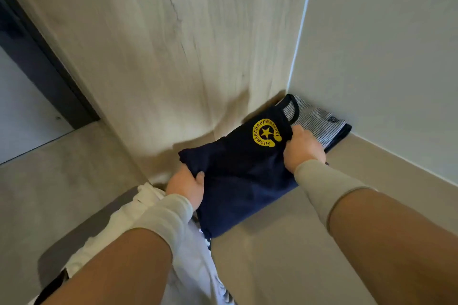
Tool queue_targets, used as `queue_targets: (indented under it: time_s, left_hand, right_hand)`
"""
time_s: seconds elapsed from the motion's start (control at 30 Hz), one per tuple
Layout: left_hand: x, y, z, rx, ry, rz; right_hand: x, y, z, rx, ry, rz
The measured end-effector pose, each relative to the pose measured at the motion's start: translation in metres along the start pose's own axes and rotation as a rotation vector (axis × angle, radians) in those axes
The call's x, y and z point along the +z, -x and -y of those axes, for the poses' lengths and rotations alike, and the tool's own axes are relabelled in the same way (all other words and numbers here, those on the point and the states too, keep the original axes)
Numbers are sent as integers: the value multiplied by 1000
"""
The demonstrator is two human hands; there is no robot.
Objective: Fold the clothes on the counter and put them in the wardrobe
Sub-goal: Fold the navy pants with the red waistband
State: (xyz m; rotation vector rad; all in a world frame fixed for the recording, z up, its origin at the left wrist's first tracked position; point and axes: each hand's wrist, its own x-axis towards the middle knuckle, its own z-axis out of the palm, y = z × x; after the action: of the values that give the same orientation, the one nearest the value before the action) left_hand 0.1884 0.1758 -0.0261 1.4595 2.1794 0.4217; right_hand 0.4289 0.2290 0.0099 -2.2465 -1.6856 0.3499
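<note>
A folded navy shirt with a yellow star emblem hangs between both hands, just above the beige shelf surface. My left hand grips its left edge, thumb curled over the cloth. My right hand grips its right edge near the emblem. Behind it, in the corner, lies a folded striped garment on top of a dark one. The navy shirt's far end overlaps the striped garment's near side.
A pale wood-grain panel stands at the left and back, and a white wall closes the right side. White clothing drapes below my left forearm. Grey floor and a dark door frame are at the left.
</note>
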Motion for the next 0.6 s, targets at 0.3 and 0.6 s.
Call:
queue_targets:
  time_s: [0.3, 0.6]
  left_hand:
    - [-3, -31, 8, -124, -381, 228]
    - [49, -3, -15, 406, -304, 300]
  right_hand:
    - [32, -23, 15, -87, 162, 47]
    - [85, 7, 4, -332, 384, 237]
